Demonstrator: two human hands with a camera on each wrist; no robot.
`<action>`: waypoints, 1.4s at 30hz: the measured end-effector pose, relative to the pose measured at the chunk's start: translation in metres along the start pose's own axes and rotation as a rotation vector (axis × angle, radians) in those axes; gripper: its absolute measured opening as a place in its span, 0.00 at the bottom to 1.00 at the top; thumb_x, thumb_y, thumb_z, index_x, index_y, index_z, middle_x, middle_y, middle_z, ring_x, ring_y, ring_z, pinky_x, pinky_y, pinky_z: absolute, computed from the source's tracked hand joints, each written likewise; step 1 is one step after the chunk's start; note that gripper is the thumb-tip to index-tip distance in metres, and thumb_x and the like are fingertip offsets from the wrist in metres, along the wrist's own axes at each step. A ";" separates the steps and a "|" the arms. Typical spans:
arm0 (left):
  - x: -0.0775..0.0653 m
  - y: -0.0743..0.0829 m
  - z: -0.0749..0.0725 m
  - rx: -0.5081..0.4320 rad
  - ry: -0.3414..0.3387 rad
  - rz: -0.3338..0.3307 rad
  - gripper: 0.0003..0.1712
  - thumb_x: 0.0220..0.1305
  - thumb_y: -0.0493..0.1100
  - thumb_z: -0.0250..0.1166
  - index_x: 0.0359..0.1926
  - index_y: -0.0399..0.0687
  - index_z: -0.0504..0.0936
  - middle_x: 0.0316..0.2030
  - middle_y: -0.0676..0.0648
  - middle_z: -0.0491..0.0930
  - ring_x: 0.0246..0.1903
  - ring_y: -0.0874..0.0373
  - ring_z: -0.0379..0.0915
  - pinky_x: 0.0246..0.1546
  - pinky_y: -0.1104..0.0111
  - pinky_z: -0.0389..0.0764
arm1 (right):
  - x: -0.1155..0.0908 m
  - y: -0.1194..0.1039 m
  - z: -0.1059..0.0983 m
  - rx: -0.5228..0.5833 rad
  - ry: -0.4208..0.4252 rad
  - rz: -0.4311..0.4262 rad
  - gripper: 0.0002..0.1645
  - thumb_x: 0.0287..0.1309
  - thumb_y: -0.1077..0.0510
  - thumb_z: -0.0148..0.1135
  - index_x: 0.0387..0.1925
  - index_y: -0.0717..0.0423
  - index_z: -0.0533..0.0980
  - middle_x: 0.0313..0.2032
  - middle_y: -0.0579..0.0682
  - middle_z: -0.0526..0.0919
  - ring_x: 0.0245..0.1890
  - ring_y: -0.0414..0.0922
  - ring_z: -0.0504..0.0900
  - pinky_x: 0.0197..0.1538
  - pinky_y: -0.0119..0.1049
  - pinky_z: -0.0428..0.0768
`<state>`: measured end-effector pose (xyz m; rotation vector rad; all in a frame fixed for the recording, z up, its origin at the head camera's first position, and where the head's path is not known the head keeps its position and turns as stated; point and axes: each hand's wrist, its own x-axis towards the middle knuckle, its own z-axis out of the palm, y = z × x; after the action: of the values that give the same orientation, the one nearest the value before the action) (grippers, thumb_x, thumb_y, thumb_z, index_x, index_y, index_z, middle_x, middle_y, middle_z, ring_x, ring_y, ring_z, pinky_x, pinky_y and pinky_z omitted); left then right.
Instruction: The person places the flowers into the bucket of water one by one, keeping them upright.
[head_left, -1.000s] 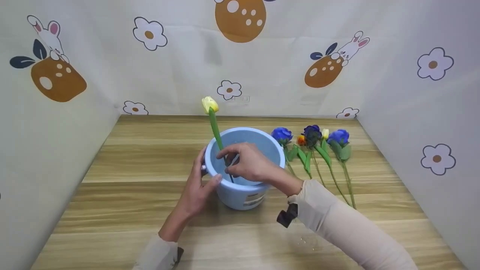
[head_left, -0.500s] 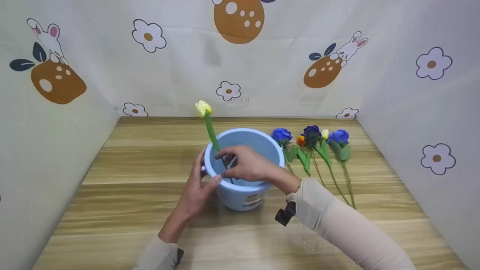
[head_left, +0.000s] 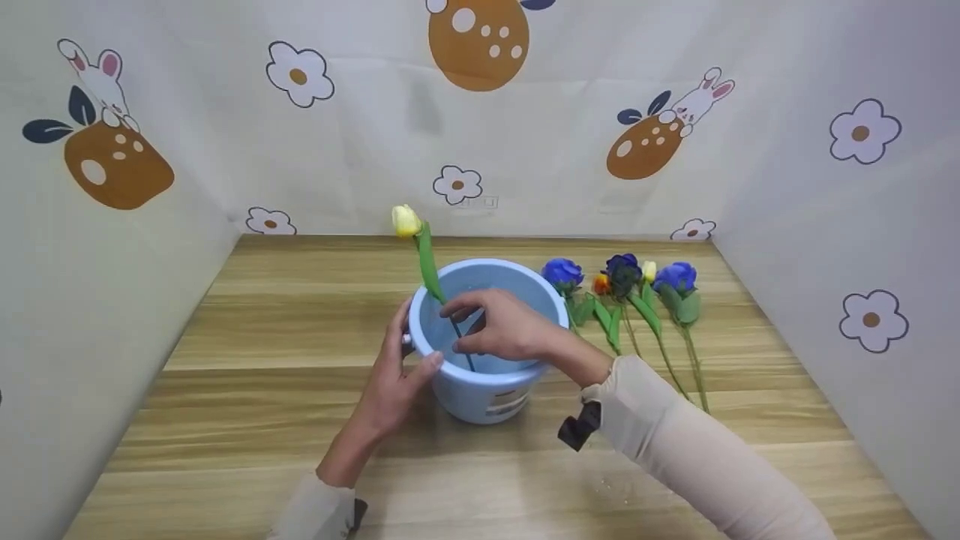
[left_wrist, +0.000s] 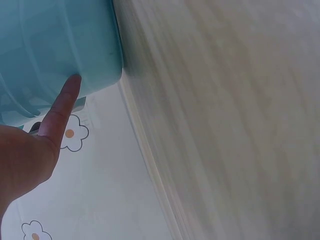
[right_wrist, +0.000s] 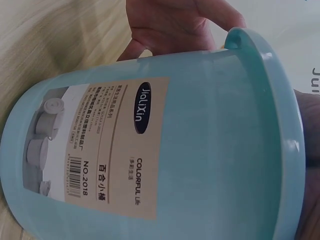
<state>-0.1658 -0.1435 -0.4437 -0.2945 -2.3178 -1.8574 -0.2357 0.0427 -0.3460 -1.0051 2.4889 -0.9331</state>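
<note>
A light blue plastic bucket [head_left: 469,397] stands upright on the wooden table. My left hand [head_left: 391,391] grips its left side, thumb at the rim; in the left wrist view, a straight finger [left_wrist: 62,107] lies against the bucket wall. Over the bucket's opening, my right hand [head_left: 501,326] holds the thin stem of a pale yellow tulip [head_left: 406,221] between thumb and fingers. The tulip leans left, its bloom and green leaf above the rim and its lower stem inside the bucket. In the right wrist view, a printed label [right_wrist: 115,150] covers much of the bucket's side.
Right of the bucket several flowers lie side by side on the table [head_left: 262,420]: a blue rose [head_left: 562,273], an orange bloom [head_left: 601,284], a dark purple rose [head_left: 623,274], another pale yellow tulip [head_left: 649,271] and a second blue rose [head_left: 676,277]. A patterned curtain [head_left: 360,150] surrounds the table.
The tulip first leaned further left and sank slightly; its bloom has since turned and its stem shifted a little right with my right hand. My left hand has stayed on the bucket.
</note>
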 end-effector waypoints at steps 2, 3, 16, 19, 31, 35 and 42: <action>0.000 0.000 0.000 -0.002 -0.002 -0.004 0.42 0.65 0.55 0.58 0.71 0.79 0.42 0.70 0.56 0.51 0.66 0.51 0.55 0.60 0.44 0.66 | 0.000 0.001 0.000 0.011 -0.001 0.002 0.28 0.51 0.58 0.68 0.56 0.53 0.76 0.50 0.52 0.81 0.48 0.50 0.81 0.47 0.37 0.80; 0.000 0.000 0.001 -0.002 -0.003 -0.007 0.42 0.65 0.55 0.58 0.71 0.79 0.42 0.70 0.56 0.51 0.66 0.51 0.55 0.60 0.44 0.67 | -0.001 0.002 -0.001 0.012 0.001 0.006 0.27 0.51 0.58 0.68 0.56 0.53 0.76 0.50 0.51 0.81 0.48 0.49 0.81 0.47 0.37 0.81; 0.001 0.000 0.001 -0.013 0.000 0.033 0.43 0.64 0.56 0.58 0.73 0.74 0.44 0.69 0.57 0.54 0.62 0.52 0.58 0.58 0.44 0.68 | -0.011 0.003 -0.018 0.063 0.072 0.019 0.26 0.52 0.57 0.69 0.55 0.54 0.77 0.48 0.52 0.82 0.40 0.45 0.84 0.42 0.36 0.83; 0.000 -0.001 0.001 -0.018 -0.001 0.029 0.43 0.65 0.55 0.58 0.73 0.73 0.44 0.69 0.58 0.54 0.62 0.52 0.58 0.58 0.44 0.68 | -0.014 0.005 -0.022 0.090 0.085 0.027 0.27 0.51 0.58 0.69 0.55 0.53 0.77 0.49 0.53 0.81 0.40 0.45 0.84 0.42 0.38 0.83; 0.000 -0.001 -0.001 -0.022 -0.012 0.019 0.44 0.65 0.52 0.59 0.74 0.68 0.43 0.69 0.53 0.55 0.62 0.51 0.58 0.59 0.47 0.67 | -0.027 0.009 -0.043 0.135 0.179 0.070 0.27 0.51 0.58 0.70 0.55 0.43 0.76 0.47 0.47 0.81 0.41 0.43 0.83 0.42 0.39 0.83; -0.001 0.000 0.000 -0.014 0.004 0.019 0.43 0.64 0.55 0.59 0.73 0.72 0.44 0.69 0.56 0.55 0.61 0.51 0.60 0.58 0.46 0.69 | -0.031 0.013 -0.052 0.221 0.204 0.056 0.28 0.51 0.61 0.69 0.56 0.47 0.76 0.47 0.52 0.80 0.41 0.47 0.83 0.40 0.40 0.84; 0.000 -0.002 0.000 -0.018 0.009 0.056 0.44 0.64 0.53 0.59 0.73 0.71 0.45 0.69 0.53 0.56 0.61 0.45 0.61 0.54 0.46 0.71 | -0.043 0.022 -0.071 0.305 0.262 0.080 0.28 0.52 0.63 0.68 0.57 0.49 0.75 0.51 0.58 0.77 0.44 0.50 0.81 0.40 0.40 0.84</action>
<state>-0.1663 -0.1440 -0.4458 -0.3491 -2.2640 -1.8509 -0.2510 0.1171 -0.3068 -0.7195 2.4603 -1.4449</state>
